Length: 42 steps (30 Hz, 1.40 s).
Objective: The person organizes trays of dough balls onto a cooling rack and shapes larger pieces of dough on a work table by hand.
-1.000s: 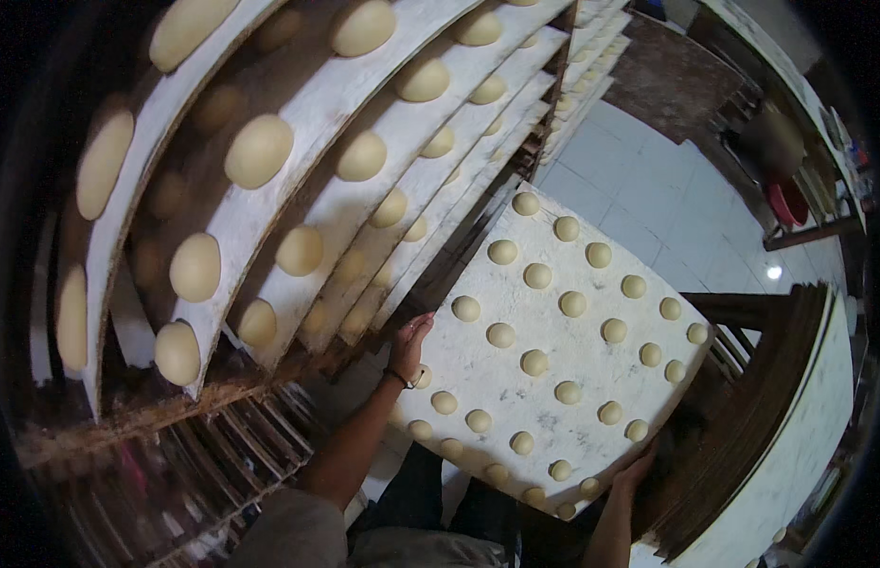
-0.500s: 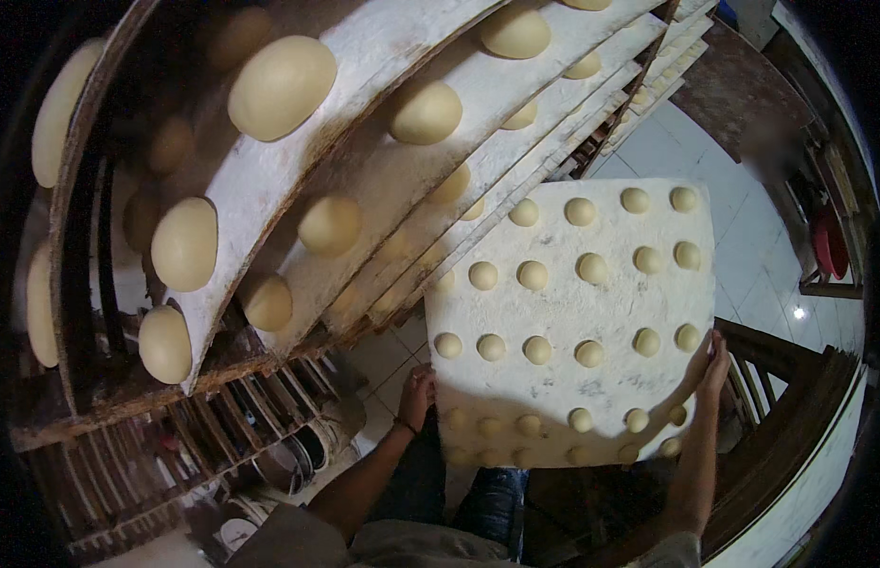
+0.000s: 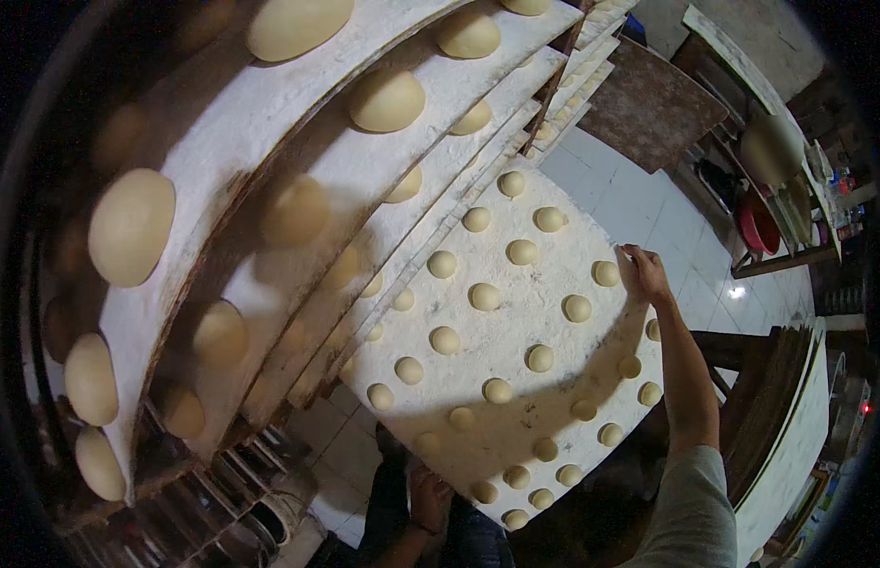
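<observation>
Floured board (image 3: 497, 336), turned askew, is in front of the person, just beside the loaded rack (image 3: 260, 118). The right hand (image 3: 648, 275) has its fingers clamped on the right edge; the left hand (image 3: 428, 500) is at the lower-left edge, its grip too hidden to tell. Pale dough balls (image 3: 484, 296) dot the top.

The right hand (image 3: 646, 273) holds the far right edge of a wide floured board (image 3: 530, 308), and the left hand (image 3: 428, 499) is on its near edge, in the shadow. On this board stand many small round dough balls (image 3: 539, 358), while its left side meets the tiered shelves (image 3: 222, 180), which carry more pale dough pieces (image 3: 131, 227). To the right are a stack of boards (image 3: 776, 407), a red basin (image 3: 760, 225) and light floor tiles (image 3: 591, 170).
</observation>
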Available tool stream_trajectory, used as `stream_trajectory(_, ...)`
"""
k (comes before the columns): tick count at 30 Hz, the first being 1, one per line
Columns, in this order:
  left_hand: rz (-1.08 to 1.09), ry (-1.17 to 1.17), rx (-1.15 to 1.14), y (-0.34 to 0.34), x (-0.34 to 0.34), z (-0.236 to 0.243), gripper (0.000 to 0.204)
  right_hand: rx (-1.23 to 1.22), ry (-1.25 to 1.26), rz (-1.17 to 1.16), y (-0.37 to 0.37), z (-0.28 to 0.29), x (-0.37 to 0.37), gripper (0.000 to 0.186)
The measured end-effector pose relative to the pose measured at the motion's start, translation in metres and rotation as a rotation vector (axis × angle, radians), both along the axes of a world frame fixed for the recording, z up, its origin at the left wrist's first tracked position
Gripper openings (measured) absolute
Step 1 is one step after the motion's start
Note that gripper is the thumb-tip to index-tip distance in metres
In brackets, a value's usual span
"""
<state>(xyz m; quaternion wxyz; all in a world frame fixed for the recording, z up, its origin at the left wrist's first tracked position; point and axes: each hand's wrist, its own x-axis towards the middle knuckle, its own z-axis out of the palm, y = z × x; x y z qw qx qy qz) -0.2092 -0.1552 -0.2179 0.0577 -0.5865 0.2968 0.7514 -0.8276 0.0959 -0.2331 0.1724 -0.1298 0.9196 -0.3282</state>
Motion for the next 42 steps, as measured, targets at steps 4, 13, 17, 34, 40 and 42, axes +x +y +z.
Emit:
stream_trajectory(4,0.052,-0.006,-0.024,-0.001,0.007,-0.036,0.046,-0.001,-0.001,0.037,-0.047,-0.024,-0.025,0.053)
stream_trajectory(13,0.174,0.013,-0.272,-0.078,-0.030,-0.077,0.046,-0.241,-0.074,0.072,-0.159,-0.065,-0.095,0.048)
stream_trajectory(17,0.290,-0.009,-0.506,-0.139,-0.052,-0.091,0.046,-0.580,-0.236,-0.193,-0.246,-0.059,-0.116,0.045)
stream_trajectory(34,0.402,0.193,-0.197,-0.205,-0.055,-0.078,0.046,-0.813,-0.870,-0.438,-0.058,-0.048,0.049,0.047)
stream_trajectory(40,-1.044,0.003,-0.799,-0.077,-0.034,-0.006,0.046,-0.767,-0.747,-0.387,-0.075,-0.065,0.050,0.023)
stream_trajectory(42,-0.883,-0.004,-0.674,-0.063,-0.048,-0.005,0.042,-0.727,-0.628,-0.364,-0.047,-0.105,0.044,0.025)
